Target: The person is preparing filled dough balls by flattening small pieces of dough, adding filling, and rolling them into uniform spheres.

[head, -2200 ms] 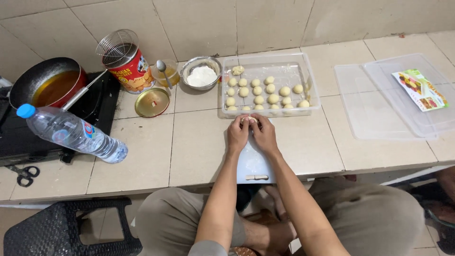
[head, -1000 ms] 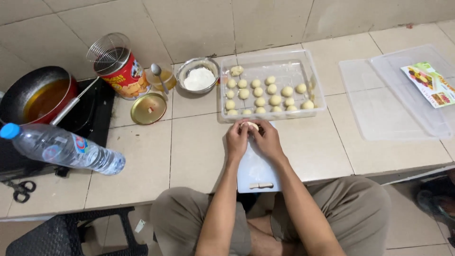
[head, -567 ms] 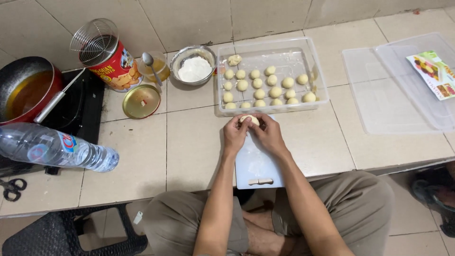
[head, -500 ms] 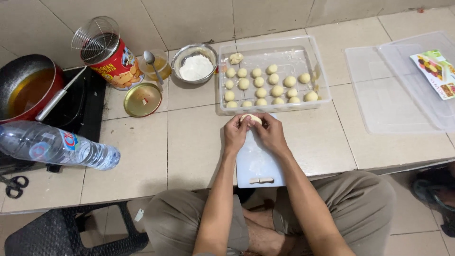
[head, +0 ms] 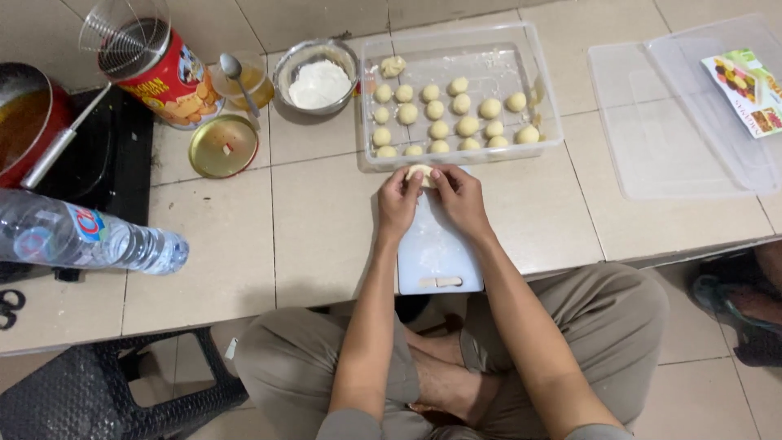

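Both hands meet over the far end of a small white cutting board (head: 436, 253) on the tiled counter. My left hand (head: 398, 200) and my right hand (head: 459, 197) pinch one pale piece of dough (head: 421, 172) between their fingertips. Just beyond them stands a clear plastic tray (head: 546, 85) with several small dough balls (head: 467, 125) in rows. A metal bowl of white flour (head: 318, 81) sits to the tray's left.
A red tin (head: 167, 77) with a wire strainer on top, a gold lid (head: 222, 146), a cup with a spoon (head: 241, 77), a pan of oil (head: 20, 122) on a black stove and a lying water bottle (head: 90, 242) fill the left. Clear lids (head: 684, 122) lie right.
The view has shifted and come closer. My hands stay together at the board's far end, working the same piece of dough, now lifted slightly toward the tray.
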